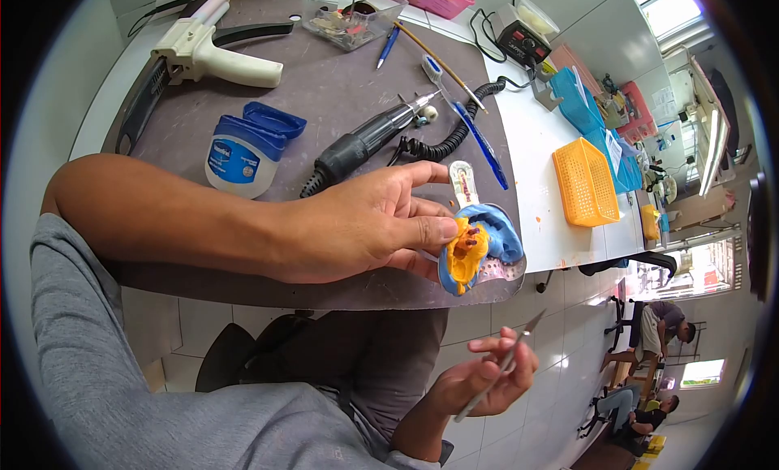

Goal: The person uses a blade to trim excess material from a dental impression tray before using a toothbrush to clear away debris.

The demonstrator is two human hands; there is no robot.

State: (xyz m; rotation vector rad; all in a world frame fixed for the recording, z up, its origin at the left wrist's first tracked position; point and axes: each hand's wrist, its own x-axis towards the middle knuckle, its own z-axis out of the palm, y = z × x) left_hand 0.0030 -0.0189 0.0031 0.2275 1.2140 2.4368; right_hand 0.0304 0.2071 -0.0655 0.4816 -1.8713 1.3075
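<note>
My left hand (357, 222) grips a dental impression tray (499, 269), thumb on its near side and fingers behind. Blue and yellow impression material (466, 259) fills the tray, with small dark reddish pieces standing in the yellow part. The tray's pale handle (463, 183) points away from me. Lower and to the right, apart from the tray, my right hand (487, 377) holds a slim metal carving knife (510, 358) between thumb and fingers, its pointed blade up. Near my left wrist lie a black handpiece (365, 141) and a petroleum jelly jar (241, 157) with a blue lid.
On the brown mat (324, 72) are a dispensing gun (199, 54), a clear box of small parts (349, 19), a toothbrush (432, 69) and a blue pen (483, 149). A yellow basket (584, 182) stands at right, near a control box (523, 41). Two people sit far off.
</note>
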